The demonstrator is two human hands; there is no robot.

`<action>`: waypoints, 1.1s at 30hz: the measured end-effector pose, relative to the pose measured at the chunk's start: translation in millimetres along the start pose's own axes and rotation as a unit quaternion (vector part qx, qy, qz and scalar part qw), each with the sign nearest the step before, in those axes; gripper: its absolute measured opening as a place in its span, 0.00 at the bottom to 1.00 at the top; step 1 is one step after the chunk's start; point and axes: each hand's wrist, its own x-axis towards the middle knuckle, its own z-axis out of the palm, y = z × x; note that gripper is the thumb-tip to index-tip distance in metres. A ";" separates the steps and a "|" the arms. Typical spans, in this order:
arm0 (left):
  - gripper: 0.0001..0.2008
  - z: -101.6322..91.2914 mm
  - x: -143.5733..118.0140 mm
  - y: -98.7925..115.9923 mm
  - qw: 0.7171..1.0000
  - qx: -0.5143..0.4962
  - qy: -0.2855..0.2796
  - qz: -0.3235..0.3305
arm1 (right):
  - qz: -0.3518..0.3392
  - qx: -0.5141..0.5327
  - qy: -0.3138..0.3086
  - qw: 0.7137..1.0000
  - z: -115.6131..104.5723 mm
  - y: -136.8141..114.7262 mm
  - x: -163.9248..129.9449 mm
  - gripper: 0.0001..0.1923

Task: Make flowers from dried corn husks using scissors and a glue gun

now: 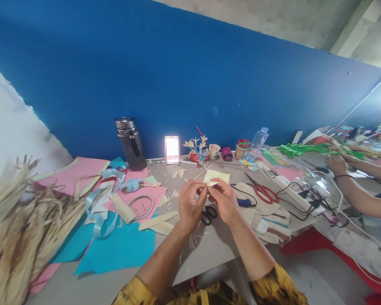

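Note:
My left hand [190, 204] and my right hand [225, 199] meet over the middle of the table, fingertips pinched together. Between them they hold a small pale piece of corn husk [212, 184]; its lower part is hidden by the fingers. A pale yellow sheet of paper [222, 176] lies just behind it. Black-handled scissors [209, 216] rest on the table under my hands, their blades mostly covered. Left of my left hand lie flat cut husk strips [158, 220]. Small flowers [197, 146] with pale petals and blue stems stand behind my hands.
Dried corn husks [28, 237] are heaped at the left, beside blue paper [120, 245]. A dark thermos [131, 144] stands by the wall. To the right are red-handled scissors [266, 192], a blue-handled tool [246, 202], a power strip [292, 192] and another person's arm [352, 190].

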 end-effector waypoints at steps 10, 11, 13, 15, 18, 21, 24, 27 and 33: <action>0.04 3.1 -3.0 -3.4 1.000 0.007 0.003 0.019 | -0.007 0.016 -0.025 1.000 -1.6 2.9 0.0 0.13; 0.03 3.6 -3.3 -2.8 1.000 -0.001 0.006 0.010 | -0.006 0.018 -0.022 1.000 -1.5 2.7 -0.4 0.13; 0.02 4.3 -3.5 -0.4 1.000 -0.023 0.009 -0.012 | 0.004 0.020 -0.010 1.000 -1.4 2.0 -1.1 0.15; 0.03 4.6 -3.4 2.8 0.998 -0.049 0.007 -0.045 | 0.016 0.020 0.004 1.000 -1.7 1.3 -1.7 0.17; 0.04 4.4 -3.0 6.3 0.990 -0.088 -0.007 -0.109 | 0.020 0.024 0.007 0.999 -2.8 1.7 -2.2 0.17; 0.05 4.2 -2.6 7.0 0.981 -0.113 -0.018 -0.156 | 0.017 0.028 -0.001 0.999 -4.0 5.2 -1.9 0.18; 0.05 4.1 -2.1 6.7 0.977 -0.123 -0.023 -0.171 | 0.017 0.023 -0.007 1.000 -4.7 9.0 -1.5 0.18; 0.05 4.4 -1.8 6.8 0.977 -0.124 -0.023 -0.172 | 0.016 0.010 -0.012 1.000 -4.0 9.4 -1.3 0.18; 0.05 6.2 -3.5 3.6 0.971 -0.147 -0.014 -0.186 | 0.013 0.003 0.020 1.000 0.1 3.6 -1.6 0.18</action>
